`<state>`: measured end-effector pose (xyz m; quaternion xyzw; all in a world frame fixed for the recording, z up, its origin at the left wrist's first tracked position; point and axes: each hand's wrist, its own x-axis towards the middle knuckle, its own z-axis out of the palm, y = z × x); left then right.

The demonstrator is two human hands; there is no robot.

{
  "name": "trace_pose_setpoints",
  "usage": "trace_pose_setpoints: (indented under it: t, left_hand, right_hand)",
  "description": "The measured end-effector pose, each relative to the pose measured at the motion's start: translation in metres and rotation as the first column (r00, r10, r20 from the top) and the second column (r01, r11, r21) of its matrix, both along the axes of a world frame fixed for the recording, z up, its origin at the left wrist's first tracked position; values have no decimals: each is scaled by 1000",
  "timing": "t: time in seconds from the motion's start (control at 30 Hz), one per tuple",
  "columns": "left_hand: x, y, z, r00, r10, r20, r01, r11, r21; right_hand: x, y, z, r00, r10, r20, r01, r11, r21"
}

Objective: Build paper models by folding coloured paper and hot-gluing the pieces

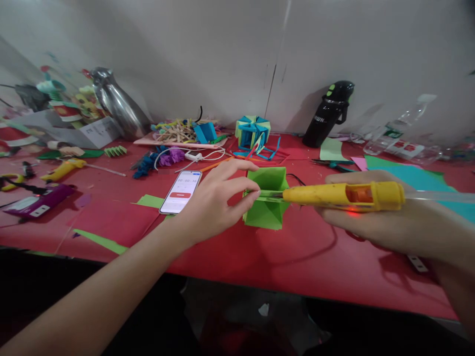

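Note:
My right hand (356,225) is wrapped round a yellow hot glue gun (319,195), with a clear glue stick running out of its back end and a red light glowing on its side. The gun's nozzle points left, over a green folded-paper piece (265,215) with open box-like sections. At the left edge of this piece, my left hand (222,193) pinches the paper between thumb and forefinger. Its other fingers stretch above the piece. The nozzle tip lies along the middle fold, close to my left fingertips; whether it touches the paper I cannot tell.
A phone (180,192) running a timer lies left of the green piece. Behind stand a blue-and-yellow paper lantern (253,132), a black bottle (328,113) and a steel jug (117,104). Another yellow glue gun (64,169) and a purple power strip (39,200) lie at the left.

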<state>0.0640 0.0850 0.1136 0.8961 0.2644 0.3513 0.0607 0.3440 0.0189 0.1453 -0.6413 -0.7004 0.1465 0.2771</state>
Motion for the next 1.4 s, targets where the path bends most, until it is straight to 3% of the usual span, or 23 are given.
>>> trace_pose_setpoints:
  t: [0.17,0.33,0.67,0.93,1.23,1.4]
  left_hand:
    - [0,0,0,1000,1,-3,-1,1000,-16]
    - [0,0,0,1000,-8,11,8,1000,-22]
    - [0,0,0,1000,-7,4,7,1000,-22]
    - [0,0,0,1000,13,-3,-13,999,-32]
    - [0,-1,-1,1000,23,-6,-24,999,-36]
    - [5,-13,6,997,37,61,-38,999,17]
  right_hand:
    - [-2,0,8,976,117,183,-106,992,-69]
    - [0,3,8,981,106,164,-80,984,-160]
    - [-11,0,23,973,52,223,-16,987,-163]
    - [-1,-5,24,985,156,74,-146,981,-126]
    - [0,-10,9,986,31,-165,-51,992,-116]
    - [-8,-6,5,976,-74,-207,80,997,18]
